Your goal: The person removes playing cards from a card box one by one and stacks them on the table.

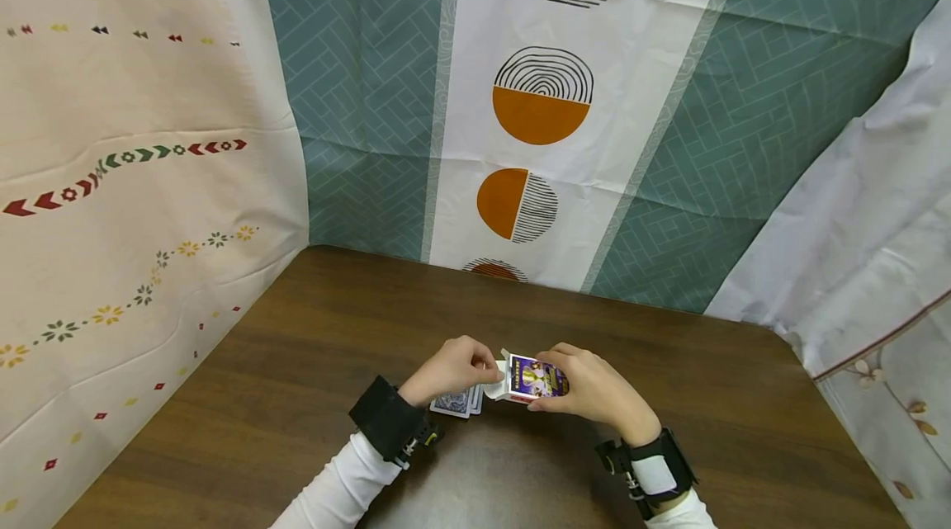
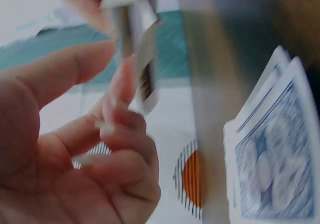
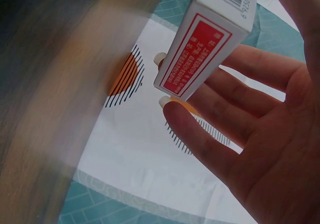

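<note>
My right hand (image 1: 598, 389) grips a small card box (image 1: 537, 378) with a purple and gold front, tilted above the table. In the right wrist view the box (image 3: 210, 39) shows a barcode end and a red printed side, with fingers behind it. Its open end faces left, with a white flap (image 1: 495, 384) folded out. At that flap is my left hand (image 1: 451, 370); in the left wrist view its index finger touches the flap (image 2: 146, 54), thumb apart and other fingers loosely curled. Playing cards (image 1: 455, 403) with blue patterned backs lie below my left hand, partly hidden by it.
The brown wooden table (image 1: 357, 306) stretches around both hands. A patterned teal and white cloth (image 1: 371, 100) hangs behind it. Pale cloths hang along the left (image 1: 149, 265) and right (image 1: 854, 265) sides. Each wrist wears a black strap with a camera.
</note>
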Available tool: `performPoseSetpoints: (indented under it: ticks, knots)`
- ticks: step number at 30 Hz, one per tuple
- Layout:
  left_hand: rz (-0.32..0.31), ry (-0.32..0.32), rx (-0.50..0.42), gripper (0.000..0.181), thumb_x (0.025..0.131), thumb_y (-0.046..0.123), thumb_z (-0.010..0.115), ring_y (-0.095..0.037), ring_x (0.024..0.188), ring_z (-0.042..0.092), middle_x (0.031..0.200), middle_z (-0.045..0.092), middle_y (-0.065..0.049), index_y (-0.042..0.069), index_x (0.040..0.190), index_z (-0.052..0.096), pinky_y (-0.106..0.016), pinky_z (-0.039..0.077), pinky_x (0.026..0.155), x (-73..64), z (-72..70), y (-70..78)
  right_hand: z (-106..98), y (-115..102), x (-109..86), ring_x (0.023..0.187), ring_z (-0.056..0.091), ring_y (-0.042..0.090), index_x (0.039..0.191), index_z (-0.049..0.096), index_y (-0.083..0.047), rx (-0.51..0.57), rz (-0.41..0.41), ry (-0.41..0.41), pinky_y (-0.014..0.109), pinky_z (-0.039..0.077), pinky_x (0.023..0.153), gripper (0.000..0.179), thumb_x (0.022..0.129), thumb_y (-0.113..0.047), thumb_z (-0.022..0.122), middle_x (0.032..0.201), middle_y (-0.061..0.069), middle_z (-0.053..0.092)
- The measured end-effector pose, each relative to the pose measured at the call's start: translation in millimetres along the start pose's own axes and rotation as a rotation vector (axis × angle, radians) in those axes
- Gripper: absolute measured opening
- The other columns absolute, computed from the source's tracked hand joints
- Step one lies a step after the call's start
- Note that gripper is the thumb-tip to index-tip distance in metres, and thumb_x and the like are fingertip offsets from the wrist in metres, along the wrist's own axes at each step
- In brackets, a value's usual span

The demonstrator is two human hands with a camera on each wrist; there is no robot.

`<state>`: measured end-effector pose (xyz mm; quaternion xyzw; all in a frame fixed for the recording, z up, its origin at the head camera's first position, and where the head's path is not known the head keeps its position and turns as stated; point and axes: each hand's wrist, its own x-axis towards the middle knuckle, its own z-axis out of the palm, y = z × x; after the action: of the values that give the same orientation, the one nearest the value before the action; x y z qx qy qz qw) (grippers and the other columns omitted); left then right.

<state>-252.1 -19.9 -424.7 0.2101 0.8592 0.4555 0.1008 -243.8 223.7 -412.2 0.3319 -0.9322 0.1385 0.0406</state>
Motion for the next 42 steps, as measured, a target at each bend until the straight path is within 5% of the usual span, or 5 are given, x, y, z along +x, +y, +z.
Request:
performPoseSetpoints:
  ticks: [13,22,36,42]
  knots:
    - [-0.041,0.121,0.019,0.027,0.085,0.021,0.071,-0.008,0.049,0.03,0.056,0.034,0.008,0.005,0.066,0.061,-0.022,0.022,0.046,-2.8,21.8,4.5,-5,-7,-1.2,0.082,0.057,0.006,0.114,0.066,-0.011,0.006,-0.016,0.009,0.021,0.049,0.07,0.06,0.074,-0.053,0.078,0.104,0.0,0.064]
    - [-0.062,0.085,-0.099,0.023,0.085,0.018,0.071,-0.01,0.056,0.038,0.07,0.055,0.002,0.001,0.07,0.067,-0.023,0.029,0.051,-0.7,20.6,1.0,-7,-8,-1.6,0.082,0.057,0.006,0.114,0.066,-0.01,0.006,-0.017,0.016,0.02,0.049,0.069,0.06,0.074,-0.053,0.078,0.105,0.0,0.064]
    - [-0.111,-0.005,-0.211,0.025,0.087,0.025,0.071,-0.012,0.057,0.036,0.072,0.049,0.002,0.002,0.075,0.068,-0.025,0.026,0.051,0.3,10.0,-4.5,-7,-5,-2.8,0.081,0.057,0.006,0.115,0.066,-0.01,0.014,-0.006,0.013,0.02,0.05,0.069,0.06,0.074,-0.053,0.077,0.105,0.001,0.065]
    - [-0.129,-0.019,-0.217,0.029,0.088,0.025,0.071,-0.011,0.054,0.03,0.064,0.036,0.004,0.001,0.074,0.065,-0.025,0.024,0.051,0.3,-3.0,-6.6,-9,-1,-2.9,0.084,0.058,0.007,0.116,0.066,-0.01,0.007,0.021,0.008,0.024,0.052,0.072,0.063,0.074,-0.056,0.076,0.105,0.001,0.065]
